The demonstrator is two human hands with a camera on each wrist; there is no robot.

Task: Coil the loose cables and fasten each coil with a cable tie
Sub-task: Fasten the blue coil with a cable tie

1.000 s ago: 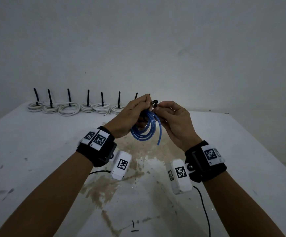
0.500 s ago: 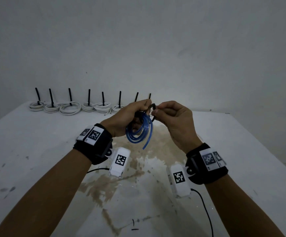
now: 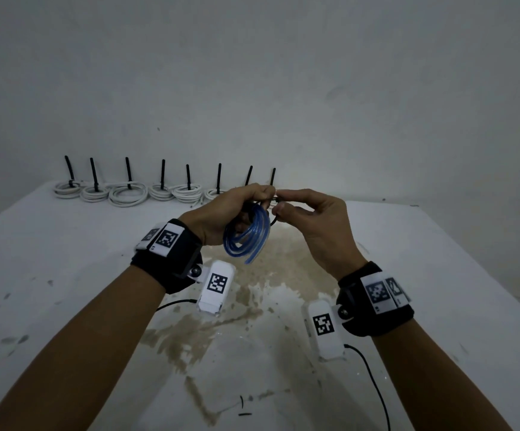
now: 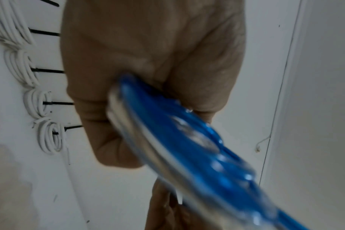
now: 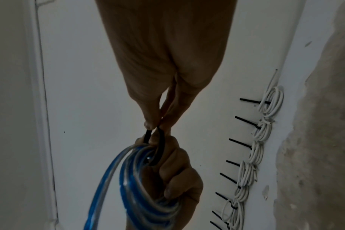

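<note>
Left hand [image 3: 237, 209] grips blue cable coil [image 3: 246, 236]; right hand [image 3: 311, 219] fingers now pinch black cable tie [image 5: 158, 144] looped through coil, pulled further right: tightening underway.

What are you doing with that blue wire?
A person is bundling cables. The left hand grips a coiled blue cable above the white table, while the right hand pinches a black cable tie looped round the coil, not yet pulled tight. Along the table's far edge sits a row of white coils, each already tied.
</note>
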